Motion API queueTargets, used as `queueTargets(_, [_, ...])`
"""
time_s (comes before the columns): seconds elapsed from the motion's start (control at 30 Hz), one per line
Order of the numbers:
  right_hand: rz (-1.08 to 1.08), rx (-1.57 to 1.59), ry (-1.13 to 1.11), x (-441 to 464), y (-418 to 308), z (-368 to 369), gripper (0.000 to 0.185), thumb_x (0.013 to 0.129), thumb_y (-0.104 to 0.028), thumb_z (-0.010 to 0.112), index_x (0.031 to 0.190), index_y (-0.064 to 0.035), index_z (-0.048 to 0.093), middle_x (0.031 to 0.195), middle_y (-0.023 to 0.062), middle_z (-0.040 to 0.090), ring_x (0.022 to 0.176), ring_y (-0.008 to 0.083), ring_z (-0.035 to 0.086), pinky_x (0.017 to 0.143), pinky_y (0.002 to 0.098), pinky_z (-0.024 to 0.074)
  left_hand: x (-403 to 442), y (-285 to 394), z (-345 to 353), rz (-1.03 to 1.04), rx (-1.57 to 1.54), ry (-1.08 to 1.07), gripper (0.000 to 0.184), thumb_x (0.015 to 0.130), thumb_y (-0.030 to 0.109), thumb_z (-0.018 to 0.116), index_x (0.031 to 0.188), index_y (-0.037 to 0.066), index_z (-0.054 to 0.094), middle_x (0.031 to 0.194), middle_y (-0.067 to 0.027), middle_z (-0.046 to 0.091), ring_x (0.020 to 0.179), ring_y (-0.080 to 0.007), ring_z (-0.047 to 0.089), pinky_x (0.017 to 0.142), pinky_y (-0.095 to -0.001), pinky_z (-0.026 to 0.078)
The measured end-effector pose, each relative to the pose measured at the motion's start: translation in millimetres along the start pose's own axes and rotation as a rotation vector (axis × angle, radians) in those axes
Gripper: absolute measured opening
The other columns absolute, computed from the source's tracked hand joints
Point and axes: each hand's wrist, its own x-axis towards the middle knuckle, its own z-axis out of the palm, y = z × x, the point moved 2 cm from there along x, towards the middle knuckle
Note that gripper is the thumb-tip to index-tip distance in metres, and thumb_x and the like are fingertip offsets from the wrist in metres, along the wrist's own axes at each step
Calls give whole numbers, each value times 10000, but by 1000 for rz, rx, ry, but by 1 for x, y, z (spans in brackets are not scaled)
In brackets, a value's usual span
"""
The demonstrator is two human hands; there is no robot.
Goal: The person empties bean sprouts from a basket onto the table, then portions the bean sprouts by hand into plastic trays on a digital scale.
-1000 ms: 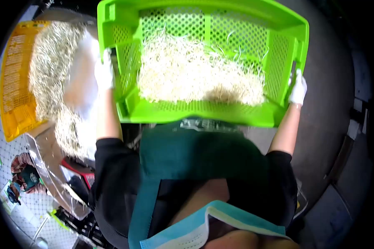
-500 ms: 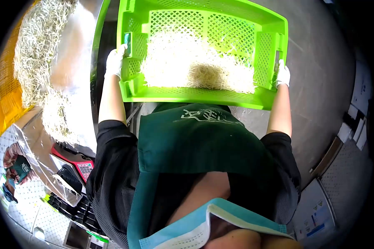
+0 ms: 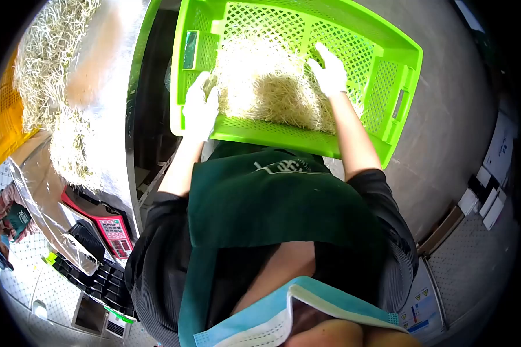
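A bright green plastic crate (image 3: 404, 92) with perforated walls is in front of me, holding a pile of pale bean sprouts (image 3: 272, 87) that is partly washed out by glare. My left hand (image 3: 201, 109), in a white glove, reaches over the crate's near left side; its fingers are apart at the left edge of the sprouts. Also gloved, my right hand (image 3: 330, 72) is inside the crate at the right part of the pile, thumb and fingers spread. Whether its fingertips touch the sprouts I cannot tell.
On the left, a shiny metal table (image 3: 107, 104) bears more bean sprouts (image 3: 46, 69). Nearby are a yellow crate (image 3: 6, 127), a red scale with a keypad (image 3: 111, 228) and a black crate (image 3: 101, 283). Another person (image 3: 14, 217) is at far left. White boxes (image 3: 499, 144) are at right.
Both hands have let go of the crate's side handles and moved inward to the sprouts. The crate now sits slightly farther right and is turned a little clockwise.
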Motion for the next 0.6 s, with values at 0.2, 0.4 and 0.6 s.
queueTargets(0.2, [159,-174,20,25,29,90,889,837,-586,479,1434,9,195,1477,237,212,1358,354,246,1111,391,214,7,-46,32,-661,-323,26,444,882,177,557,1273,-15,470,1211,-149,567,1104,-243,544,959,-349,410])
queueTargets(0.4, [189,390,-150,0,-26,71,697,876,-396,558,1396,-5,308,1408,215,368,1271,316,399,1066,364,304,24,-106,51,-663,147,141,526,887,325,508,1320,33,449,1290,-145,525,1144,-295,519,962,-368,403])
queueTargets(0.6, [472,430,-536,21,-23,87,511,923,-418,472,1214,-5,552,1240,125,566,1168,198,493,994,302,376,27,-58,48,-615,529,103,495,900,247,515,1337,33,429,1290,-123,528,1104,-264,555,901,-348,454])
